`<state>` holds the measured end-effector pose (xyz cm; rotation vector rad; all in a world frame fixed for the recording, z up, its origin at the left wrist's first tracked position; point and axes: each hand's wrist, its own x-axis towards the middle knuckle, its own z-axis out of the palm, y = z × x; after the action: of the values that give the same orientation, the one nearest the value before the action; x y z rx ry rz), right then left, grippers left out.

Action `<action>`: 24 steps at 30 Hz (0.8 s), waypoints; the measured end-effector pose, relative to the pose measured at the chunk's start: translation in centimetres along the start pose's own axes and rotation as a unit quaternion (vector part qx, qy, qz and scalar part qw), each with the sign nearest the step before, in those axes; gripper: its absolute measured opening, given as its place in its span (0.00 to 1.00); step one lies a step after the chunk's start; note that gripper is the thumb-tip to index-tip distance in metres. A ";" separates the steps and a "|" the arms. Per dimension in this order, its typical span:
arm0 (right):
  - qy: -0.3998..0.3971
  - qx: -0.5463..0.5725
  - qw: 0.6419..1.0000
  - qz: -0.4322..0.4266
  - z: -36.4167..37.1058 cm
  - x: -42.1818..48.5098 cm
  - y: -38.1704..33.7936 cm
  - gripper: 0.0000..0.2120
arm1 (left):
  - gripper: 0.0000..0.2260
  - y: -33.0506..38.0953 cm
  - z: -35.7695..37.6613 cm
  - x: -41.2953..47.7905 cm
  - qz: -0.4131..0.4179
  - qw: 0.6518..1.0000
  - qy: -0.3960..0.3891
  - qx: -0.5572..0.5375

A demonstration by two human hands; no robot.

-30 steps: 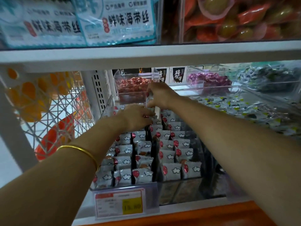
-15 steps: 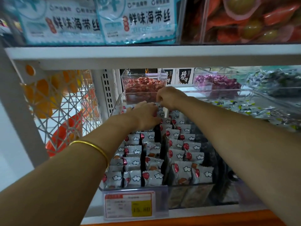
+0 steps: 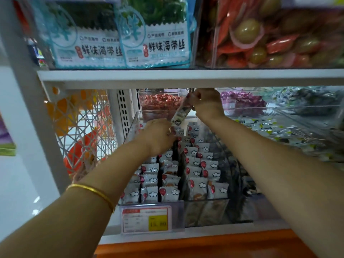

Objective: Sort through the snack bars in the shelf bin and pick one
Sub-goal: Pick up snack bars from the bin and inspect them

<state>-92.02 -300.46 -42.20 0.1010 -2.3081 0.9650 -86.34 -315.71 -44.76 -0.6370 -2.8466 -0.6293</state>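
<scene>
I see the right hand [image 3: 206,101] raised just under the upper shelf [image 3: 186,77]. Its grip pinches the top end of one snack bar [image 3: 179,115], which hangs tilted down to the left, above the back of the shelf bin [image 3: 214,211]. The left hand [image 3: 158,135] lies lower, knuckles up, fingers curled into the back rows; whether its grip holds a pack I cannot tell. Half a second ago the right hand was low at the bin's back and no bar was lifted. The bin holds rows of upright white snack bars [image 3: 197,187] printed with red balloons and clouds. Behind it a clear box [image 3: 154,116] contains red candies [image 3: 160,101].
</scene>
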 end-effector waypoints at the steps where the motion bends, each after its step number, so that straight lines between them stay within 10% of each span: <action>1: 0.025 0.041 0.999 0.012 -0.9 -0.9 -0.2 0.08 | 0.14 0.5 -0.2 -0.9 -0.005 0.999 0.022 -0.028; 12: -0.005 0.191 0.980 0.046 -7.4 -12.8 -1.8 0.05 | 0.25 4.6 -0.3 -8.5 0.013 0.985 0.128 -0.120; 24: -0.048 0.393 0.917 0.055 -7.6 -15.3 -3.2 0.06 | 0.11 5.2 0.1 -9.2 0.027 0.969 0.136 -0.204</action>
<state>-74.88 -300.18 -44.95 0.3556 -1.8776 1.9323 -75.87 -314.83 -45.15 -0.6227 -2.4534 -1.2069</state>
